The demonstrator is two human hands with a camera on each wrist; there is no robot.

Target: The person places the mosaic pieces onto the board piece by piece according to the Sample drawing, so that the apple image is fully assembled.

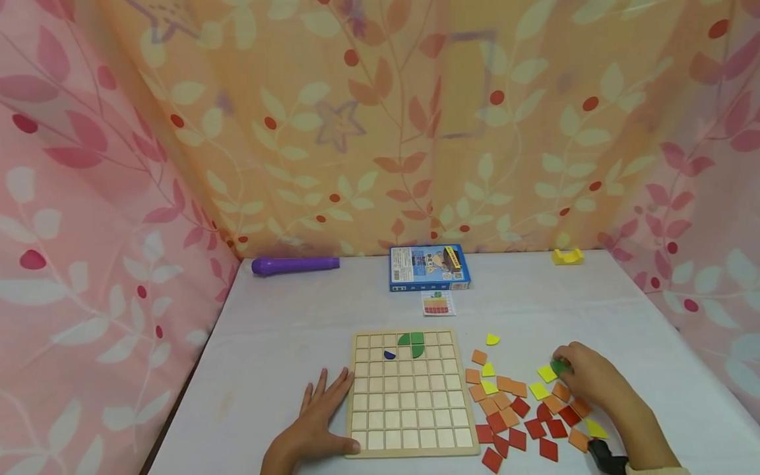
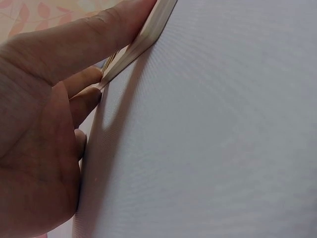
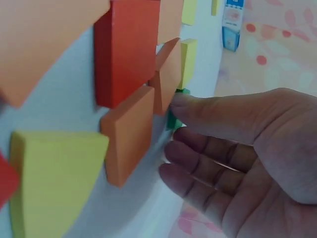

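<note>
A wooden grid board [image 1: 410, 400] lies on the white table. My left hand [image 1: 317, 422] rests at its left side, fingers spread, fingertips at the edge and thumb on the near left corner. Near the board's far edge sit a green square tile [image 1: 417, 338], two green rounded tiles beside it, and a dark blue half-round tile [image 1: 389, 355]. To the right, my right hand [image 1: 594, 376] pinches a green tile [image 1: 558, 367] between thumb and fingers, close over the table. In the right wrist view the thumb covers part of this green tile [image 3: 172, 120].
Red, orange and yellow tiles [image 1: 557, 429] lie scattered right of the board. Behind it are a small pattern card [image 1: 438, 305] and a blue box [image 1: 429, 267]. A purple microphone-shaped object [image 1: 295, 265] lies back left, a yellow holder [image 1: 568, 256] back right. Patterned curtains enclose the table.
</note>
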